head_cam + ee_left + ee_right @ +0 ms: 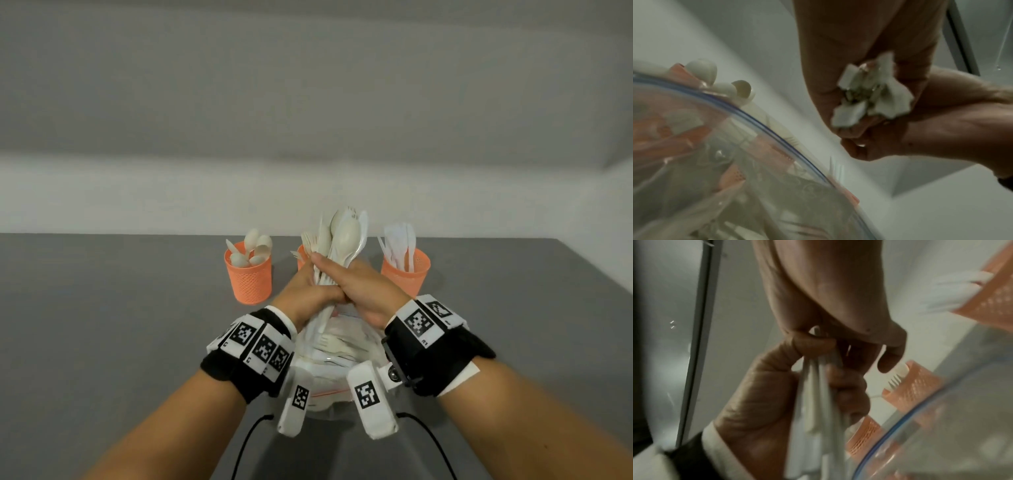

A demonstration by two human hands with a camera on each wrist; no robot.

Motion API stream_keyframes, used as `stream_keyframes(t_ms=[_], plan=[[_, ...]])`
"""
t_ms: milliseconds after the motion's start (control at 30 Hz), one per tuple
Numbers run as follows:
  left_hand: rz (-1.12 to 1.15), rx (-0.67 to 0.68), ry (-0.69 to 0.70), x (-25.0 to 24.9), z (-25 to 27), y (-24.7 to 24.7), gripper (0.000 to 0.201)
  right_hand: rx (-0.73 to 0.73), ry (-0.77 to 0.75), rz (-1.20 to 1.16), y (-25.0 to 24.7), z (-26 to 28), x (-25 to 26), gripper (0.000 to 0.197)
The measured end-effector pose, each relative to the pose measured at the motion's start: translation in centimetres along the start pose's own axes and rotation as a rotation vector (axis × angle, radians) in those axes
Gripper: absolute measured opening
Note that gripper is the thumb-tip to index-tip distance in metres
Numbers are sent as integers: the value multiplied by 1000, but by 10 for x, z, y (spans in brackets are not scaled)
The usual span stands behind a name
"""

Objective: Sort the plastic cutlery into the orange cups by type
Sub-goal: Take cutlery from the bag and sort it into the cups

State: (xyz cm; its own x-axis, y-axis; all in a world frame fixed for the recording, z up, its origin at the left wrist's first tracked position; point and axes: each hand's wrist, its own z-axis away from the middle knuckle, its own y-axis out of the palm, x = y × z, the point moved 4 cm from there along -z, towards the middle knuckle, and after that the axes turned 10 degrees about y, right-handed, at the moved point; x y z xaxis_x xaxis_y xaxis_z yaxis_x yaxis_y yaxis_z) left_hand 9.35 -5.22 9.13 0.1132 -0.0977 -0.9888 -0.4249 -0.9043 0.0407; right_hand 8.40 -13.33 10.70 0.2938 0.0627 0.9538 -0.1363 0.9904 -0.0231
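Both hands hold one upright bundle of cream plastic cutlery point(342, 240), a mix of spoons, forks and knives. My left hand point(313, 284) grips the handles from the left. My right hand point(339, 274) wraps over them from the right. The handle ends point(871, 92) stick out below the fists, and the left hand's fingers point(846, 386) curl round the stems. Behind stand three orange mesh cups: the left cup point(250, 277) holds spoons, the middle cup point(302, 257), mostly hidden by the hands, holds forks, and the right cup point(411, 274) holds white knives.
A clear zip bag point(342, 349) with more cutlery inside lies on the grey table point(102, 325) right under my hands, between my wrists. Its blue-edged mouth point(764, 125) fills the lower part of both wrist views. A pale wall runs behind the cups.
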Motion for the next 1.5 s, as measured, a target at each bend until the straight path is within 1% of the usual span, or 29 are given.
stream_keyframes(t_ms=[67,100,133,200,233,300,367,400,467,500,567,600,633,733,833,900,967,1133,1200,1333,1433,1500], plan=[[-34,16,11,-2,-3,-3,23,-29,25,142,-2,-3,4,43],[-28,14,6,-3,-4,-4,14,-34,37,193,-3,-4,5,46],[9,-2,-8,-1,-6,-7,14,-33,46,229,-3,-4,5,48],[148,-23,-51,6,-13,-14,37,-64,30,246,-3,-6,5,50],[214,-29,-72,11,-17,-17,49,-114,-2,212,-5,-9,4,46],[303,6,-90,16,-21,-20,61,-271,-86,162,-11,-13,3,36],[365,92,-112,20,-24,-21,64,-417,-172,203,-18,-19,1,29],[399,129,-131,22,-26,-21,62,-459,-204,215,-20,-20,1,26],[464,160,-184,26,-29,-24,57,-501,-230,241,-19,-23,2,16],[486,162,-215,26,-29,-26,52,-511,-229,257,-20,-24,2,12],[508,174,-275,27,-30,-29,29,-507,-215,281,-19,-28,3,7],[514,176,-296,29,-31,-31,20,-497,-197,301,-19,-30,2,6],[521,174,-308,31,-32,-34,18,-492,-177,319,-19,-32,1,7],[498,167,-307,36,-36,-39,23,-493,-140,306,-17,-35,-1,13],[502,185,-251,35,-41,-38,27,-492,-116,238,-14,-35,1,16],[531,208,-212,34,-43,-37,30,-500,-100,174,-14,-33,3,16],[571,225,-190,33,-45,-37,36,-504,-87,108,-15,-31,6,16],[638,262,-131,27,-45,-34,45,-464,-80,16,-19,-24,15,18],[635,260,-133,27,-46,-34,50,-471,-79,-9,-22,-23,17,19],[551,179,-187,34,-46,-38,63,-443,-43,-27,-23,-20,22,15],[581,190,-187,36,-45,-39,64,-422,-49,47,-22,-18,27,18],[581,189,-181,33,-44,-40,56,-398,-63,79,-20,-16,29,19]])
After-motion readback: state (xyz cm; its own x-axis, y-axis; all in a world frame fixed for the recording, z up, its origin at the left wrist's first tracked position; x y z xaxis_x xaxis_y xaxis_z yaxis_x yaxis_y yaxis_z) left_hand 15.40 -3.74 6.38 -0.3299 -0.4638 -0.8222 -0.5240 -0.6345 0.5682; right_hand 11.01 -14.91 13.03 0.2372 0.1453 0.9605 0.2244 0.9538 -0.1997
